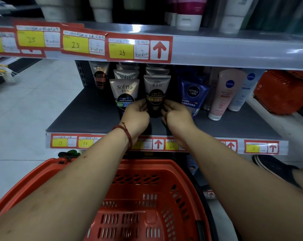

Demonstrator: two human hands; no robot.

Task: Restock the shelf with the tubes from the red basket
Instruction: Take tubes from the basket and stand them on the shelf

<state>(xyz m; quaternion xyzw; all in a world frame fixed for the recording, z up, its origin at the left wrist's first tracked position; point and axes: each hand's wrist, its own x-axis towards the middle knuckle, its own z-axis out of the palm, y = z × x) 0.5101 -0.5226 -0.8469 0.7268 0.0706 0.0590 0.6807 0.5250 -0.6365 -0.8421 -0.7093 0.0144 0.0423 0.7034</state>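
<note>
A silver and black Softto tube [155, 94] stands cap down on the dark shelf [88, 117], at the front of its row. My left hand [136, 115] grips its left side and my right hand [177, 115] grips its right side. To the left stands another Softto row, fronted by a silver tube with a green label [124, 93]. The red basket [147, 197] sits below my arms; the part of its inside that shows holds no tubes, and my forearms hide the rest.
Blue Nivea Men tubes [192, 94] and a leaning pink Nivea tube [224, 96] stand right of my hands. A second red basket [283, 93] rests at the shelf's right end. White tubes line the upper shelf [217, 47]. Bare shelf lies at the left. A dark shoe [272, 166] is on the floor.
</note>
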